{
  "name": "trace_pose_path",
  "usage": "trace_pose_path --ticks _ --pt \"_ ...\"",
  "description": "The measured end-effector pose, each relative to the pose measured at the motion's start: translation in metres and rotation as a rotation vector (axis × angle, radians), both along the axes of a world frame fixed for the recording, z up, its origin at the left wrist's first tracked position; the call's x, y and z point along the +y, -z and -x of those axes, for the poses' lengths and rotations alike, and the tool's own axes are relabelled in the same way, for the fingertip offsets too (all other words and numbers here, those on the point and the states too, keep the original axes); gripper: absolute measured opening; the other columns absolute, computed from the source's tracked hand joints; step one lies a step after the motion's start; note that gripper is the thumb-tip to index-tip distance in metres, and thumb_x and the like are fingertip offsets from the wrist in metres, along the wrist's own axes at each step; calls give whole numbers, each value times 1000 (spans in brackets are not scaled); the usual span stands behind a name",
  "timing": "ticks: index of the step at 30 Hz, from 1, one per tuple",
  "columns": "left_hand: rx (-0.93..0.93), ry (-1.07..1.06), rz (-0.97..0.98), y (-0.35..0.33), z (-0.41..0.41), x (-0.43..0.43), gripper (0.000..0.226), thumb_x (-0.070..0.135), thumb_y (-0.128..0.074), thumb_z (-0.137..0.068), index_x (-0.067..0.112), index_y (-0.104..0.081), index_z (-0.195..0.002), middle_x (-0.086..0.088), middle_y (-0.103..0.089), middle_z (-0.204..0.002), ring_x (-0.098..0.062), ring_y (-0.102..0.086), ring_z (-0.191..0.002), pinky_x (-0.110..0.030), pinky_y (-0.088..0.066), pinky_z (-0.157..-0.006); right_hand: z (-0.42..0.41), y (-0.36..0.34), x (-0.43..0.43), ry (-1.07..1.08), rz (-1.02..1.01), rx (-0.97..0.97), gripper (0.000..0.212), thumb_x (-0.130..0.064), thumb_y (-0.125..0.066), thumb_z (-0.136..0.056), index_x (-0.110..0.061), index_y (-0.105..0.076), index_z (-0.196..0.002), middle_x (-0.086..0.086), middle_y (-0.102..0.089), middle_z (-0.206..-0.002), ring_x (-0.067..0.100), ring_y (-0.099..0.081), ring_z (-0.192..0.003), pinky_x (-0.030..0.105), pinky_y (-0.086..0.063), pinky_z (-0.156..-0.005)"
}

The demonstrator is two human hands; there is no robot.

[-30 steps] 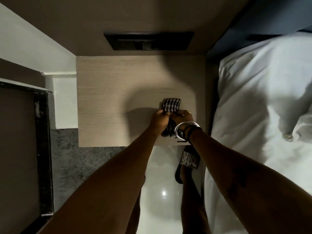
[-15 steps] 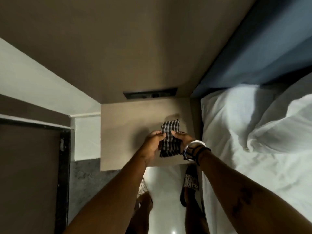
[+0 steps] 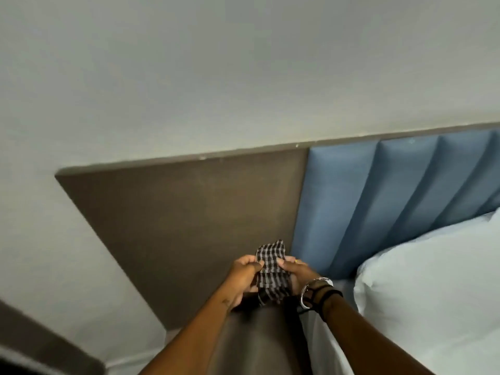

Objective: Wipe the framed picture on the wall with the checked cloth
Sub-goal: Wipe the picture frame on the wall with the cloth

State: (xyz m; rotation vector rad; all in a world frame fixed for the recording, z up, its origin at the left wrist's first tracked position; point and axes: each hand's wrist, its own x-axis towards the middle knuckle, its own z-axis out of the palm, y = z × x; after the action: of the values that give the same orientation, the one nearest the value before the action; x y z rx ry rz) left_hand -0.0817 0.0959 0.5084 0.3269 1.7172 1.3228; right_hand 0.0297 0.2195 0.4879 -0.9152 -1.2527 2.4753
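both hands, left hand (image 3: 244, 277) and right hand (image 3: 295, 272), pinch the checked cloth (image 3: 271, 269) between them before the brown wall panel (image 3: 189, 212); soft, light, best bunched. no framed picture shows.

No writing, label, brand, number or sign can be read anywhere in this view.
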Motion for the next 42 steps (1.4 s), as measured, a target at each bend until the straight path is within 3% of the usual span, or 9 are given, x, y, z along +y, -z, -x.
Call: trace_pose_path --ticks 6,12,17,21,24,26,29,35,42 --pt "273 276 -150 -156 3 53 13 18 -51 -97 15 -64 -98 -6 -67 -89 -15 -64 -68 -29 -56 -56 -25 -143 47 270 -191 203 40 -3 -57 -88 14 -52 -124 33 -59 -114 36 -64 -93 58 -38 -109" --pt "693 454 -316 -282 -8 94 8 24 -61 -92 17 -65 -91 -2 -65 -81 -11 -63 -62 -27 -47 -60 -71 -280 81 502 -231 480 40 -22 -64 -83 7 -64 -110 23 -74 -96 35 -72 -84 48 -59 -83" --pt "1323 429 -305 -370 -1 125 42 44 -62 -88 24 -57 -124 5 -61 -117 -11 -59 -101 -22 -43 -86 -87 -367 124 681 -291 632 39 -37 -61 -89 0 -70 -89 18 -75 -79 33 -74 -68 38 -61 -59" --pt "1850 404 -228 -448 4 162 62 55 -52 -88 26 -40 -142 9 -45 -145 -14 -49 -127 -28 -37 -107 -84 -436 173 695 -438 697 42 -50 -58 -87 -8 -55 -81 13 -55 -74 29 -58 -64 38 -50 -66" --pt "2120 297 -175 -505 0 193 69 52 -49 -90 19 -31 -149 0 -35 -155 -20 -37 -139 -33 -27 -115 -74 -481 217 779 -581 654 54 -50 -55 -91 -8 -53 -123 14 -56 -118 33 -57 -113 47 -45 -101" --pt "2222 228 -166 -544 -5 218 69 47 -47 -93 17 -25 -151 -4 -29 -159 -21 -28 -145 -37 -20 -119 -68 -514 239 825 -760 612 70 -48 -56 -92 -17 -31 -150 6 -44 -146 26 -42 -136 46 -35 -114" --pt "2388 160 -138 -596 -22 258 67 40 -42 -95 16 -17 -152 -6 -20 -162 -22 -17 -150 -42 -11 -121 -61 -556 267 874 -1054 527 83 -47 -57 -90 -21 -13 -156 4 -31 -158 21 -34 -141 44 -33 -114" --pt "2601 17 201 -678 -60 329 85 36 -50 -88 11 -4 -153 -16 -3 -164 -30 0 -152 -51 -2 -121 -31 -619 308 1022 -1528 167 87 -53 -52 -90 -17 -8 -155 7 -15 -164 34 -20 -146 52 -21 -116" --pt "2639 -41 399 -723 -72 361 109 61 -57 -80 10 7 -154 -15 10 -164 -28 9 -152 -49 4 -122 -2 -659 321 1100 -1886 -234 75 -37 -47 -95 -10 -10 -154 14 -13 -162 40 -25 -139 52 -26 -110"
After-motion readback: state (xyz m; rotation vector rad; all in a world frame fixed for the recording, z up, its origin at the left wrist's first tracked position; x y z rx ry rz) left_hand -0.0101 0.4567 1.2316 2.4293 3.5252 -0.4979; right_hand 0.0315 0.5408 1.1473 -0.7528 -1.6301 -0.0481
